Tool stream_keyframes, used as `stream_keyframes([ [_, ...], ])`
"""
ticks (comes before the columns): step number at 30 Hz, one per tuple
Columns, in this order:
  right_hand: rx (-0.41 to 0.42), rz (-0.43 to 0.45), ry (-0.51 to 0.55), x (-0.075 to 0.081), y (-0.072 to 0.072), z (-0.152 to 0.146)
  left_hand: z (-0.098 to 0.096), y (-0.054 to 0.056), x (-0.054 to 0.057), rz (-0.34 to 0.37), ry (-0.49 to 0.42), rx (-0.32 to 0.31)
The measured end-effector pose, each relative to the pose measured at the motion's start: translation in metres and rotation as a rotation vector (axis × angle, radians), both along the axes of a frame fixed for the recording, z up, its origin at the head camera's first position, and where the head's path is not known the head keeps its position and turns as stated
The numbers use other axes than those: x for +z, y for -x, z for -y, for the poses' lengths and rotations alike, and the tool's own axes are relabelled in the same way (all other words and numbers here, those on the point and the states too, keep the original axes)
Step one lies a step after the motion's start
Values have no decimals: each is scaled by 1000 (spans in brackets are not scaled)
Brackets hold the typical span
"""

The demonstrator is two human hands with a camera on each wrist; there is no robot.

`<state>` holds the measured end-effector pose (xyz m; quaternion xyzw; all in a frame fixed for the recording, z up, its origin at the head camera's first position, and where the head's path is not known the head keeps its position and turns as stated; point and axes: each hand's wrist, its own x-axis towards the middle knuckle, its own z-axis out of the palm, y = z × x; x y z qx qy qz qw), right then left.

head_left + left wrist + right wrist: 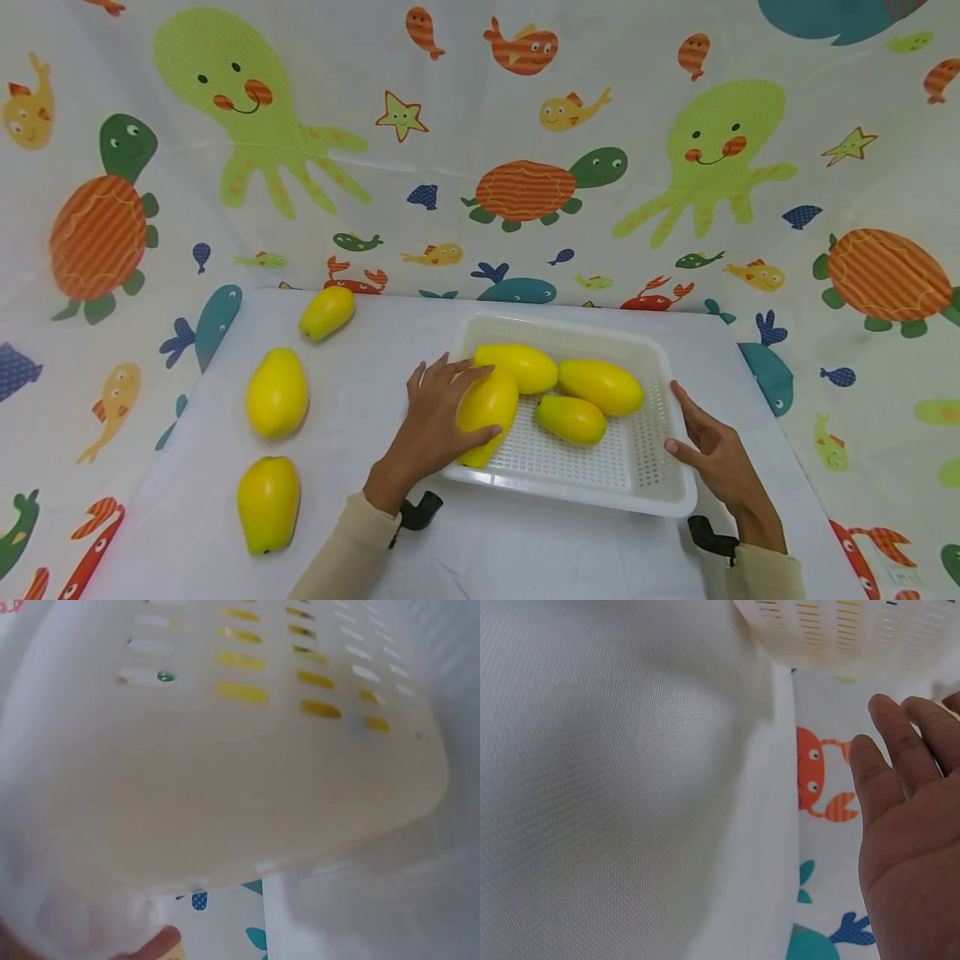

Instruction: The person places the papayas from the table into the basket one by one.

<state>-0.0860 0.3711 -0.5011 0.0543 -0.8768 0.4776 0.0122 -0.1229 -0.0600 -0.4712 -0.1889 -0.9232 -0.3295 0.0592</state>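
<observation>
A white perforated plastic basket [570, 493] holds several yellow papayas, among them a slim papaya [600, 387] and a small papaya [572, 420]. At its left end my left hand [435, 421] grips a papaya [491, 408], fingers over the top and thumb across the near side. That papaya leans against the basket's left wall. My right hand [716, 458] is at the right end wall, its thumb tip at the rim. In the right wrist view the fingers [889, 750] stretch out fairly straight beside the basket's outer wall [832, 637].
Left of the basket, three more papayas lie on the white tabletop: one at the back [327, 312], one in the middle [277, 393] and one in front [268, 505]. A white curtain [450, 167] printed with sea animals hangs behind the table.
</observation>
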Motion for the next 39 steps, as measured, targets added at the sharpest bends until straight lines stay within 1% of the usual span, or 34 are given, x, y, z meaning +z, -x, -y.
stream_keyframes([
  [3, 3, -6, -2, -2, 0, -1, 7, -2, 4, 20, -62, 11],
  [6, -2, -4, -7, -3, 0, -1, 15, -5, 8, 33, -98, 25],
  [11, -11, 10, -2, -3, 0, 0, 31, -13, 13, 49, -110, 59],
  [17, -9, 9, 13, 1, -1, 1, 57, -25, 14, 9, -112, 87],
  [20, -8, 1, 13, 1, -2, 1, 70, -32, 15, 2, -109, 106],
  [26, -12, 4, 11, 1, -3, 2, 94, -45, 16, 8, -103, 171],
  [31, -18, 14, 5, 2, -3, 3, 110, -55, 15, 38, -101, 234],
  [39, -20, 37, -41, 8, -2, 4, 133, -74, 19, 77, -62, 363],
])
